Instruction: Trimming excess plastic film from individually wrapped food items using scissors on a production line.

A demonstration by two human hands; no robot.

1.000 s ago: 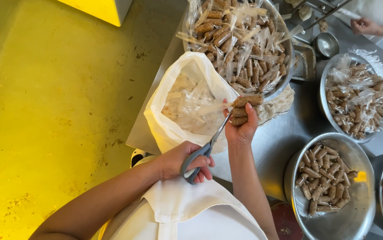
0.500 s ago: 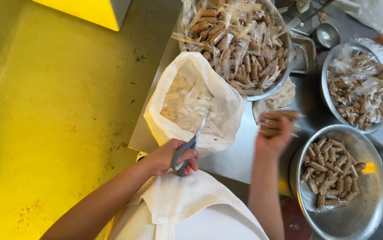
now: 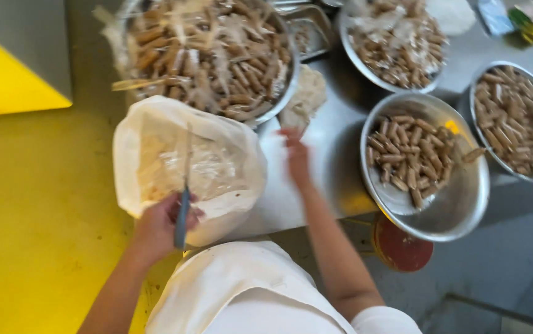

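Hands: scissors [image 3: 183,210], open bag [image 3: 186,167].

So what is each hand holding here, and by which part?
The left hand holds scissors by the blue handles, blades up over the white bag. The right hand is blurred and looks empty.

Food-prep workshop: steel table [image 3: 334,154], metal bowls [image 3: 458,210] heaped with brown rolls [image 3: 402,154].

Left hand [image 3: 158,226] fisted low; right hand [image 3: 296,154] outstretched, seemingly open.
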